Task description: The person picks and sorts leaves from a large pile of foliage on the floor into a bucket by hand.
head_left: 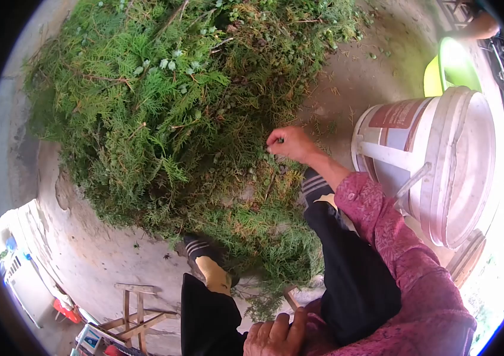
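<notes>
My right hand (290, 144) reaches over the right side of a large heap of green conifer sprigs (163, 118). Its thumb and fingers are drawn together in a pinch; anything between them is too small to make out. Pale blue-green seed cones (169, 63) show among the twigs. Low in the view, my left hand (275, 338) rests by my lap with its fingers curled, and its palm side is hidden. More cut sprigs (264, 237) lie between my two feet.
A white lidded bucket (403, 160) stands close on the right, with a lime-green basin (450, 68) behind it. Another person's arm (482, 26) shows at the upper right. A wooden stool frame (136, 314) is at the lower left on the concrete floor (109, 249).
</notes>
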Motion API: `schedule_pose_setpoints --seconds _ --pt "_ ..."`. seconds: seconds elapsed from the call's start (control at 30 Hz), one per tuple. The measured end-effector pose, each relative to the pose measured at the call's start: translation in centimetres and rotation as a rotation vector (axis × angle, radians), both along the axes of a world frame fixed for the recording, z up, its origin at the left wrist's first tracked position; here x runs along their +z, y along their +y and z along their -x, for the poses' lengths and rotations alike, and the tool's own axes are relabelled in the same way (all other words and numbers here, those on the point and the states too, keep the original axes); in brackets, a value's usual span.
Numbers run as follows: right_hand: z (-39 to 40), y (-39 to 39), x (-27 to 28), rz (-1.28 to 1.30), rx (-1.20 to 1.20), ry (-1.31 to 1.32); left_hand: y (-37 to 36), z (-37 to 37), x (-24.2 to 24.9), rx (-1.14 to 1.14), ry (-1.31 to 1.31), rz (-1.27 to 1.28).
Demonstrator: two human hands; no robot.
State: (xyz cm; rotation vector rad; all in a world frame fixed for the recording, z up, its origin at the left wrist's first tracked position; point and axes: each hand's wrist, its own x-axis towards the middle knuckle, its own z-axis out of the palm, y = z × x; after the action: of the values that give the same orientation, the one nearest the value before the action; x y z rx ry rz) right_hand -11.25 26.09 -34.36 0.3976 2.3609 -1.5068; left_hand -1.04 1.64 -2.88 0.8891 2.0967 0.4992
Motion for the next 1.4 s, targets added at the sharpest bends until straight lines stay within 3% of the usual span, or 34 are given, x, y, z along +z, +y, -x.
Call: schedule_pose_setpoints --seconds 0.1,0.13,0.27,0.37,0.43,0.57,0.77,0.83,0.87,0.93,0.97,1.03,1.17,1.27,1.33,1.37,1.4 --pt "-1.1 -0.9 -2.1 -0.142 0.138 0.018 0.1 0.0 -0.1 0.002 -0.013 0.008" --pt "-1.6 -1.2 -2.5 -0.309 0.191 0.127 0.1 0.0 -0.1 0.004 -0.026 0.014" --pt "-2.1 -2.1 -2.7 -0.349 0.195 0.155 -0.1 0.0 0.0 -0.007 -0.014 0.023" --pt "-2.2 -1.8 -3.0 -0.15 0.147 -0.034 -0.2 0.0 -0.1 -0.002 0.0 0.021" --pt "-3.0 -0.4 -2.2 0.153 -0.006 -0.134 -0.2 0.1 0.0 -0.001 -0.023 0.018" --pt "-4.6 0.6 -2.3 0.113 -0.067 -0.231 -0.2 0.2 0.1 -0.001 -0.035 0.014" --pt "-3.3 -2.3 -3.0 -0.134 -0.018 -0.004 -0.2 0.1 0.0 0.0 -0.039 0.018" --pt "-3.1 -2.6 -3.6 -0.446 0.202 0.201 -0.2 0.1 -0.1 0.006 -0.036 0.017" --pt "-3.1 -2.3 -3.9 -0.445 0.202 0.2 -0.2 0.2 -0.1 0.006 -0.037 0.017" --pt "-2.7 -1.4 -3.4 -0.071 0.087 -0.088 -0.1 0.3 0.0 0.022 -0.04 0.012" --pt "-3.2 -0.6 -2.9 -0.071 0.088 -0.089 -0.1 0.4 0.0 0.024 -0.041 0.012" --pt "-3.9 1.0 -1.8 0.666 -0.096 -0.352 -0.1 0.4 0.1 0.024 -0.055 0.028" --pt "-3.4 0.3 -1.7 0.82 -0.272 -0.408 0.1 0.3 0.1 0.047 -0.047 -0.003" --pt "-1.3 -1.2 -2.7 0.731 -0.271 -0.311 -0.1 0.3 0.1 0.014 -0.021 -0.005" --pt "-0.3 -2.2 -2.8 -0.074 -0.013 0.003 0.1 0.3 0.0 0.029 -0.023 -0.002" --pt "-0.3 -2.4 -2.7 -0.075 -0.013 0.003 0.1 0.3 0.0 0.029 -0.023 -0.003" --pt "-0.3 -2.6 -1.8 -0.258 0.104 0.007 0.1 0.4 0.0 0.024 -0.031 0.002"
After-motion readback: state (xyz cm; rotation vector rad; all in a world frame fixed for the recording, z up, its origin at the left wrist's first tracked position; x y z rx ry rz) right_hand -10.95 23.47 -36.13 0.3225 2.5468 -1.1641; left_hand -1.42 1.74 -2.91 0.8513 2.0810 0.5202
